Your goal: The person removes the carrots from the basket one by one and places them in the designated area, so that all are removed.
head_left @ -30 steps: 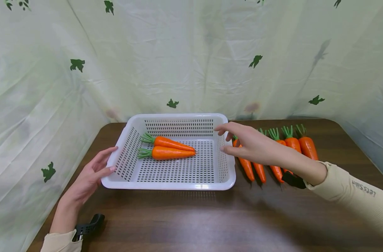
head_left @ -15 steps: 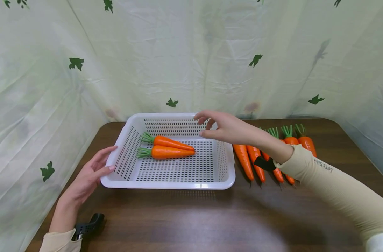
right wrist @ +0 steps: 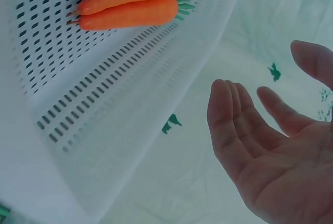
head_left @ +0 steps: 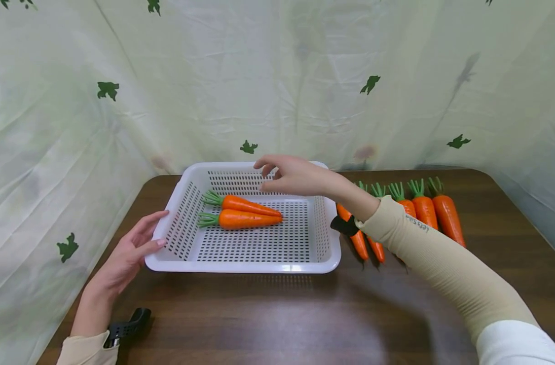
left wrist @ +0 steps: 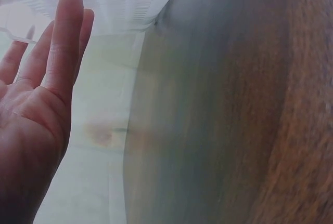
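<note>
Head view: loose, empty right hand point(head_left: 297, 176); left hand point(head_left: 124, 258) (straight-fingered) against perforated basket point(head_left: 245, 267).

A pale, green-tinted sheet point(head_left: 199, 91) hangs in creases and soft folds behind and to either side of a dark brown wood-grain table point(head_left: 222, 319) with rounded far corners. Dark green leaf prints point(head_left: 370, 84) dot the fabric, alongside blurred, faded images of a reddish flower point(head_left: 365, 153) and a tall grey stem point(head_left: 465, 75). Light spreads in a whitish sheen across the near part of the tabletop, with a dim shadow to its right.
</note>
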Available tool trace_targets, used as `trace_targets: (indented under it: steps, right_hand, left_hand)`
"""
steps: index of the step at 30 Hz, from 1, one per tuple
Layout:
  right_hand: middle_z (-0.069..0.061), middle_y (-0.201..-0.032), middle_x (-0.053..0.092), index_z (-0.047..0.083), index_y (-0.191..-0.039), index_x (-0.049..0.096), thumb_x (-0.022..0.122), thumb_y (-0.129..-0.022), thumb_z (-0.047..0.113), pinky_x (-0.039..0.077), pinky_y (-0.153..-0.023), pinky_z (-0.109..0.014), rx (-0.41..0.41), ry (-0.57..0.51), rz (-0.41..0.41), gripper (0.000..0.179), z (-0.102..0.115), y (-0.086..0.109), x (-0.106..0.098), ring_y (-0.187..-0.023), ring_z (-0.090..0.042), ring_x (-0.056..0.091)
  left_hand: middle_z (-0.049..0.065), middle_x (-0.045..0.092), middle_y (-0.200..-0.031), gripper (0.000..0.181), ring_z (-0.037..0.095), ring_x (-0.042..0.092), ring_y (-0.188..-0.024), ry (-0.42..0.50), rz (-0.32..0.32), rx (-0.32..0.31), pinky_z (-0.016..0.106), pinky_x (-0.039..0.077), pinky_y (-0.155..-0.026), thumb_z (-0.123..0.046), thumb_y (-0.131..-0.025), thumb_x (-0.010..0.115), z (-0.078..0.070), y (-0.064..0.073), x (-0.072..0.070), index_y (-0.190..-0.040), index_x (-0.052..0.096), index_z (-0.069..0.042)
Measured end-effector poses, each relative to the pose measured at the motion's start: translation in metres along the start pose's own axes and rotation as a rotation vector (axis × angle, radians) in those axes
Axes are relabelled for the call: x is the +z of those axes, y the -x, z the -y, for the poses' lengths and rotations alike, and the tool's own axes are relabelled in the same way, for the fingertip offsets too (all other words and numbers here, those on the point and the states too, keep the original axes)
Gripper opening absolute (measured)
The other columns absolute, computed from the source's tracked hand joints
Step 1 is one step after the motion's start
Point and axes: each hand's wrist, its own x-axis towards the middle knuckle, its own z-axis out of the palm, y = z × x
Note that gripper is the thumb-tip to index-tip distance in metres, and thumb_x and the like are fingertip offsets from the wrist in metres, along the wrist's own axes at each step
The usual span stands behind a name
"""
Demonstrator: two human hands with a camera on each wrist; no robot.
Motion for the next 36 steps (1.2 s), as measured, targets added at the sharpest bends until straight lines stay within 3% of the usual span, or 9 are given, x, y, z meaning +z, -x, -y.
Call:
trace_targets:
  steps: [17,22,36]
  right_hand:
    - [-0.009,-0.128,0.060,0.008,-0.138,0.051,0.062,-0.095,0.026,0.048,-0.091,-0.028,-0.080,-0.005,0.022,0.049,0.007,-0.064,0.033,-0.111,-0.018,0.057]
    - [-0.012,-0.131,0.058,0.006,-0.140,0.049,0.062,-0.096,0.025,0.046,-0.095,-0.029,-0.077,-0.025,0.039,0.049,0.002,-0.076,0.043,-0.117,-0.020,0.054]
    - [-0.005,-0.124,0.061,0.007,-0.138,0.053,0.063,-0.096,0.028,0.047,-0.094,-0.029,-0.086,-0.014,0.100,0.048,-0.020,-0.098,0.063,-0.109,-0.016,0.056]
  left_hand:
    - [0.003,0.037,-0.147,0.062,0.016,0.054,-0.118,-0.023,-0.015,-0.010,0.041,0.055,-0.084,-0.011,-0.100,0.053,0.001,0.001,0.000,-0.154,0.029,-0.030]
    - [0.004,0.036,-0.147,0.062,0.016,0.053,-0.118,-0.038,-0.016,-0.027,0.042,0.054,-0.085,-0.014,-0.099,0.054,0.001,0.001,0.001,-0.153,0.029,-0.032]
    - [0.004,0.036,-0.147,0.061,0.017,0.053,-0.120,-0.034,-0.017,-0.024,0.042,0.054,-0.085,-0.013,-0.100,0.053,0.000,0.000,0.001,-0.153,0.030,-0.031]
